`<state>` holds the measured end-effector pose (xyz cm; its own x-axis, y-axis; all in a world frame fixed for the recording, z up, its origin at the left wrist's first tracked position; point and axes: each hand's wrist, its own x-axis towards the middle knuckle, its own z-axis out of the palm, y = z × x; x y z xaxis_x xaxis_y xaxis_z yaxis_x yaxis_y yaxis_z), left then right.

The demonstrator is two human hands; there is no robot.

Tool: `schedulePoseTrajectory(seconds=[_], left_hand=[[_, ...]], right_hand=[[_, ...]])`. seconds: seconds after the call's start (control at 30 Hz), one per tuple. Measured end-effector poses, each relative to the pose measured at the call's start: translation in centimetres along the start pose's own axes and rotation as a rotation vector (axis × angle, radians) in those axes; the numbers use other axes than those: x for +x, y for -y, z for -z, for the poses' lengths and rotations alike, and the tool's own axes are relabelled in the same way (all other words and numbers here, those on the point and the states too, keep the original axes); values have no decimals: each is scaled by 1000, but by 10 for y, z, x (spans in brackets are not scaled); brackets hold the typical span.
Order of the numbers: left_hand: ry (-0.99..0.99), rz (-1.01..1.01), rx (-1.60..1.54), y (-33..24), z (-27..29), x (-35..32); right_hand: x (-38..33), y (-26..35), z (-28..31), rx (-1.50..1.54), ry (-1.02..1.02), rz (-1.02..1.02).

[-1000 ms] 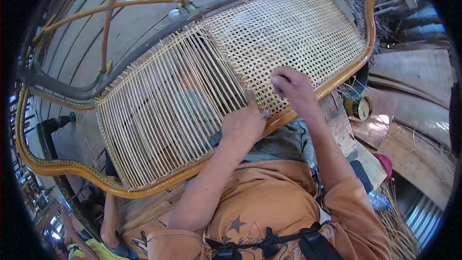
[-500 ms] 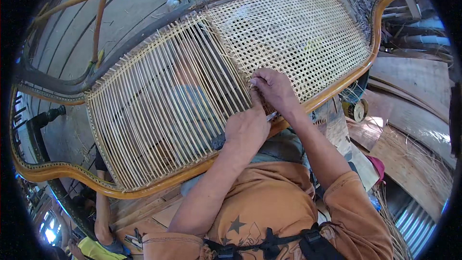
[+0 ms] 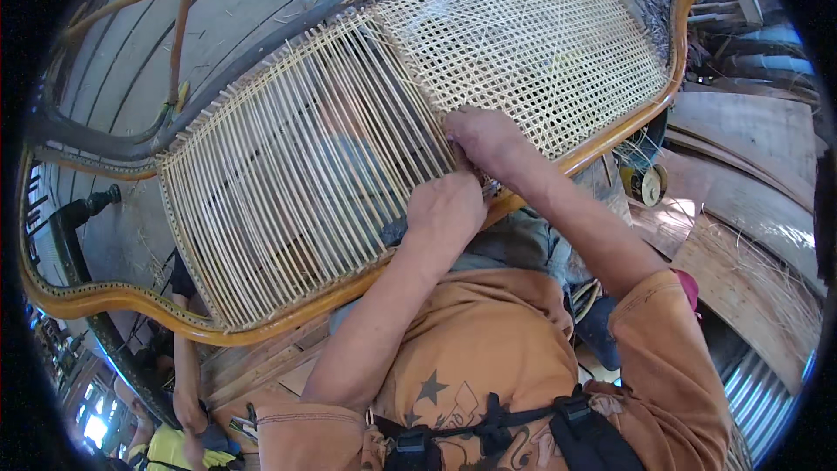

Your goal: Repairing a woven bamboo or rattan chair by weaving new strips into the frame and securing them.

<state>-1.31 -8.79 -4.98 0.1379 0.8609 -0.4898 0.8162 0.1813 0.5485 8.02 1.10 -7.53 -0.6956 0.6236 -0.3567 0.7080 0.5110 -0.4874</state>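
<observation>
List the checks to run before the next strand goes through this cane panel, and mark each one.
1. Left hand at the frame's near rail: ok.
2. Right hand on the cane at the boundary of the woven section: ok.
3. Open strands lie parallel, untangled: ok.
4. Working strand held in a grip: cannot tell, fingers hide it.
5. Small tool under the hands: cannot tell.

The right hand (image 3: 488, 144) now sits further left along the cane panel (image 3: 392, 131), at the edge of the finished weave. It now touches the left hand (image 3: 446, 209) by the wooden frame (image 3: 523, 196).
</observation>
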Motion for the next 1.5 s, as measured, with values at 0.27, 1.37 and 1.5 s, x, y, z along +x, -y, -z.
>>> schedulePoseTrajectory(seconds=[0.27, 1.37, 1.5], left_hand=[[26, -1, -85, 6, 40, -76], [-46, 230, -1385, 13, -16, -86], [112, 306, -1125, 21, -35, -82]], right_hand=[[-2, -29, 24, 302, 105, 68], [-170, 34, -34, 645, -218, -203], [-170, 16, -30, 775, -347, -359]])
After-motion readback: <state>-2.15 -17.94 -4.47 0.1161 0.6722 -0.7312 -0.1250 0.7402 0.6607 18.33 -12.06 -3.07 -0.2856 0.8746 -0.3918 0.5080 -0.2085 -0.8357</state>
